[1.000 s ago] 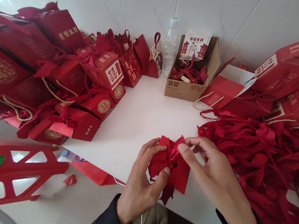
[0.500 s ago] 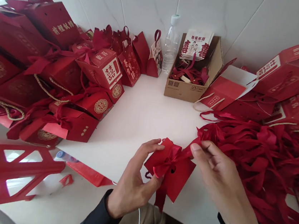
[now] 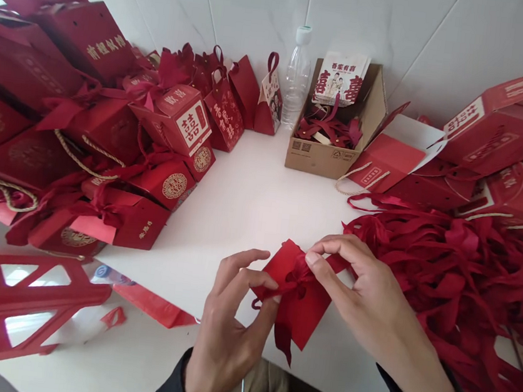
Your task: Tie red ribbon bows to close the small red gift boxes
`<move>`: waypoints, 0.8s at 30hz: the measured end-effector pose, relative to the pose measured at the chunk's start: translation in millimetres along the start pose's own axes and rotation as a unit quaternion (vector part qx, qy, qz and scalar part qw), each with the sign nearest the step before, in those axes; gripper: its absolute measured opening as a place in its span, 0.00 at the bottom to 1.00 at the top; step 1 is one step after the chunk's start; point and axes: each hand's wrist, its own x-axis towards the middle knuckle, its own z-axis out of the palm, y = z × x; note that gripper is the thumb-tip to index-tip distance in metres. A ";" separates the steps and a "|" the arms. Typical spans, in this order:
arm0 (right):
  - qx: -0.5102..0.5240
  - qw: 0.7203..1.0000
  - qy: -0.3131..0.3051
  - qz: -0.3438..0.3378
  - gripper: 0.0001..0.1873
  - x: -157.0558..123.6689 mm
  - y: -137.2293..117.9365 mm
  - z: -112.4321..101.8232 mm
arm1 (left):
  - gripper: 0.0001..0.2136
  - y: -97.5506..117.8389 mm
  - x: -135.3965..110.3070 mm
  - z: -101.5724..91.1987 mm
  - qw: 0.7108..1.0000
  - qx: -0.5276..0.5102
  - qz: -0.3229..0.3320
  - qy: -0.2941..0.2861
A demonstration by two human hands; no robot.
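A small red gift box (image 3: pixel 312 312) is at the table's near edge, with a dark red ribbon bow (image 3: pixel 297 275) tied on its top. My left hand (image 3: pixel 241 316) pinches the bow's left loop between thumb and index finger. From the other side my right hand (image 3: pixel 355 282) pinches the ribbon on the bow's right part, thumb and fingertips together. One ribbon tail (image 3: pixel 282 343) hangs down the box's near face. Beside my right hand lies a large heap of loose red ribbons (image 3: pixel 461 263).
Red gift boxes (image 3: pixel 136 216) with bows and rope handles are piled on the left. At the back stand a clear plastic bottle (image 3: pixel 296 80) and a cardboard box (image 3: pixel 317 158) of cards and ribbons. More red boxes (image 3: pixel 499 141) are stacked at right. A red plastic stool (image 3: pixel 66 287) is at lower left.
My right hand has moved left from the ribbon's outer end to the bow near its knot. My left hand's fingers have closed on the left loop.
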 end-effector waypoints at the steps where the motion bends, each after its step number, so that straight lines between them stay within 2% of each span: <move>1: 0.002 1.000 0.002 0.008 0.12 -0.3 -0.5 -1.1 | 0.09 -0.9 0.8 0.0 1.000 0.013 0.024 0.010; 5: 0.011 0.999 0.017 0.032 0.16 -4.9 -2.5 -5.1 | 0.13 -4.0 3.2 -2.7 0.989 0.059 0.132 0.038; 7: 0.020 0.999 0.026 0.037 0.17 -7.3 -2.2 -5.0 | 0.14 -5.2 3.7 -3.4 0.984 0.063 0.158 0.046; 11: 0.048 0.997 0.029 0.052 0.17 -8.5 -0.1 -3.4 | 0.14 -6.2 2.9 -1.7 0.988 0.037 0.137 0.054; 15: 0.075 0.995 -0.012 0.071 0.17 -6.5 0.9 -5.0 | 0.15 -4.1 2.7 -0.2 0.995 0.006 0.084 0.053; 18: 0.064 0.996 -0.024 0.062 0.16 -6.2 1.7 -6.4 | 0.14 -2.7 4.3 -1.6 0.994 0.015 0.103 0.042; 24: 0.065 0.996 0.006 0.058 0.17 -8.1 7.8 -4.9 | 0.13 -7.2 4.1 -3.8 0.991 -0.009 0.129 0.035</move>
